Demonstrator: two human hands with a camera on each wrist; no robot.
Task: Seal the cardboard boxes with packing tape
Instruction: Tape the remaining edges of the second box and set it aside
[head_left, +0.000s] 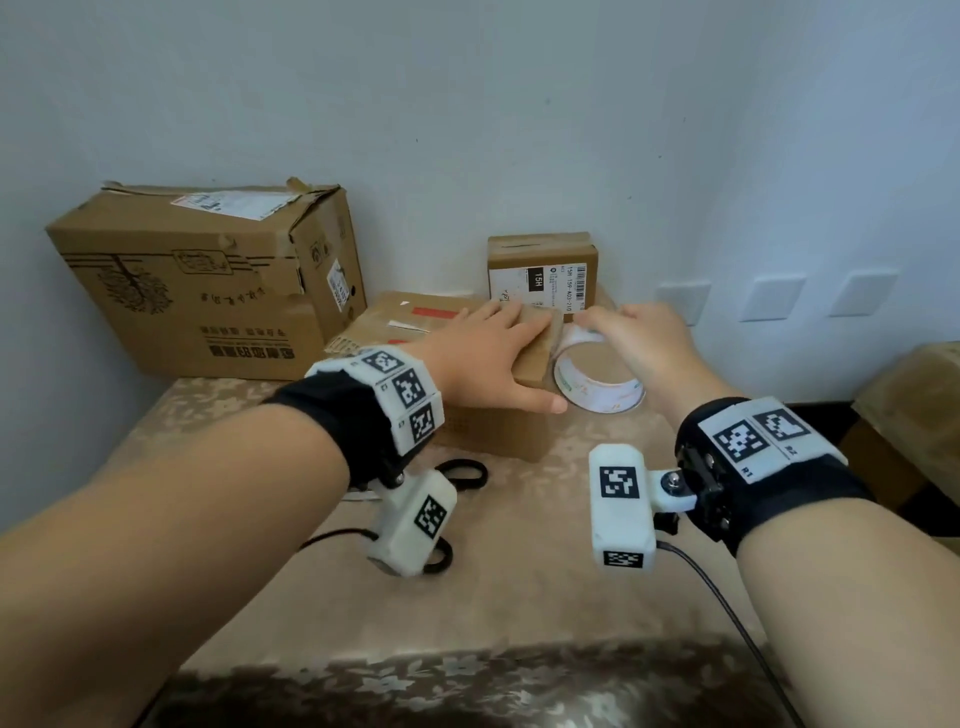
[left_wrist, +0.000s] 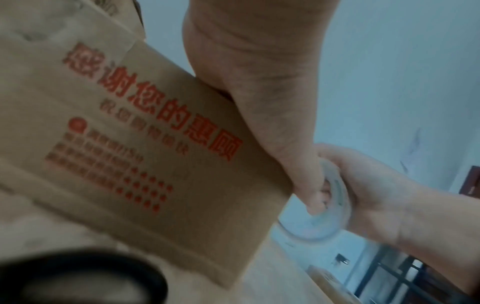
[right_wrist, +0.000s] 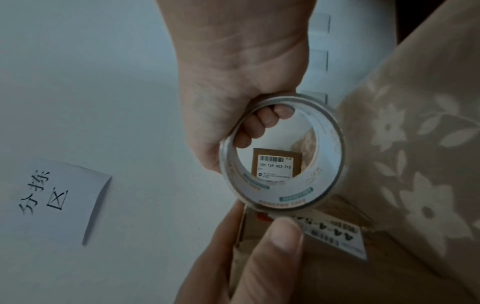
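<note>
A flat brown cardboard box (head_left: 493, 431) with red print (left_wrist: 130, 144) lies at the table's middle. My left hand (head_left: 498, 353) presses flat on its top with straight fingers, and its thumb (right_wrist: 275, 246) lies over the box's near right corner. Just right of the box, my right hand (head_left: 623, 332) grips a roll of clear packing tape (head_left: 597, 384), fingers curled through its core (right_wrist: 262, 123). The roll (right_wrist: 330, 144) stands tilted against the box's right end (right_wrist: 337, 267). No loose tape end shows.
A large worn box (head_left: 197, 280) stands at the back left, and a small labelled box (head_left: 540, 270) against the wall. Black-handled scissors (head_left: 465, 473) lie in front of the flat box. Floral cloth covers the table (head_left: 519, 597). Another box (head_left: 914, 395) sits at the right edge.
</note>
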